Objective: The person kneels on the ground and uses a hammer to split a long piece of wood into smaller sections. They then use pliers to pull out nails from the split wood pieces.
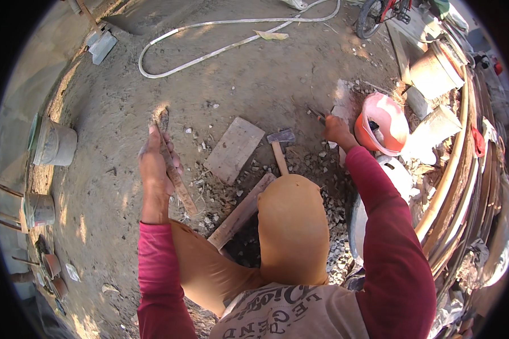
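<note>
My left hand (157, 161) is closed around a narrow, dirt-crusted wooden strip (181, 191), which slants down toward my knee. Out to the right, my right hand (338, 131) is closed beside the pink bucket (381, 125). A thin dark tip (315, 114) pokes out past its fingers; the kind of thing is hidden by the hand. Between my hands lies a hammer, its dark metal head (281, 136) pointing away and its wooden handle (279, 158) running to my knee. A flat board (235, 149) lies left of the hammer, and a longer plank (240, 213) rests beside my knee.
Broken stone (337, 248) is scattered around my knee. A white hose (209, 55) loops across the ground ahead. Buckets (56, 144) line the left wall. At right stand a pale bucket (435, 70), long poles (455, 164) and, farther back, a bicycle wheel (370, 18).
</note>
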A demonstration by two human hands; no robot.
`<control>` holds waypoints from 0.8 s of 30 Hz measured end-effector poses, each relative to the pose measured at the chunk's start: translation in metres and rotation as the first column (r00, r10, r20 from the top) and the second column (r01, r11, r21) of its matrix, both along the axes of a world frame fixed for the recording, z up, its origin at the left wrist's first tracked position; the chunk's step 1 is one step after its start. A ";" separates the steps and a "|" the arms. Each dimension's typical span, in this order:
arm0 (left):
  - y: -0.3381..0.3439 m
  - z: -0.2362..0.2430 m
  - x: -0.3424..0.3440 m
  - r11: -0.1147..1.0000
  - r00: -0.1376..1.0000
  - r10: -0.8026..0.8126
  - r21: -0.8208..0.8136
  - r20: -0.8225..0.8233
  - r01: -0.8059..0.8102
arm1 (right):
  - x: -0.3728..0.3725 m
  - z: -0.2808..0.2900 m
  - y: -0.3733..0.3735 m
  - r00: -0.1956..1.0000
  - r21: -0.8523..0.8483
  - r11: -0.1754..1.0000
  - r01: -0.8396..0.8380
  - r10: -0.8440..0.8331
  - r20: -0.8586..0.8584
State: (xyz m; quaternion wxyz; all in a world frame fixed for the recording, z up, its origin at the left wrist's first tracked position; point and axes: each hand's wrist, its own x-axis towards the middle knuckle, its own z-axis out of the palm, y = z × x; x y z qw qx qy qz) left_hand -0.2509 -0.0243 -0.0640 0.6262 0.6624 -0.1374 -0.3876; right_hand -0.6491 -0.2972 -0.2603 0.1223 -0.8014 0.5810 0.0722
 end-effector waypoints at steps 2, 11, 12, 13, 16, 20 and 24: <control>-0.002 -0.004 -0.002 1.000 1.000 -0.012 0.001 -0.024 0.012 | -0.010 -0.021 0.004 0.986 0.030 0.994 0.107 -0.110 0.127; -0.027 -0.004 -0.003 0.945 0.889 -0.296 -0.241 -0.350 0.220 | 0.028 -0.073 0.116 0.945 -0.167 0.935 0.313 -0.290 0.149; -0.031 -0.009 0.002 0.920 0.858 -0.352 -0.308 -0.374 0.243 | 0.037 -0.069 0.127 0.971 -0.305 0.923 0.235 -0.211 0.108; -0.036 -0.018 0.005 0.887 0.819 -0.414 -0.378 -0.398 0.265 | 0.049 -0.051 0.130 0.982 -0.296 0.938 0.182 -0.158 0.104; -0.063 -0.025 -0.007 0.837 0.737 -0.499 -0.473 -0.456 0.274 | 0.081 -0.003 0.113 0.804 0.142 0.990 -0.013 -0.074 0.590; -0.084 -0.040 -0.010 0.812 0.711 -0.548 -0.482 -0.439 0.328 | 0.143 0.086 0.144 0.263 0.622 0.554 -0.554 -0.592 0.762; -0.098 -0.072 0.016 0.797 0.786 -0.604 0.133 0.135 0.589 | 0.142 0.091 0.138 0.259 0.503 0.506 -0.700 -0.477 0.840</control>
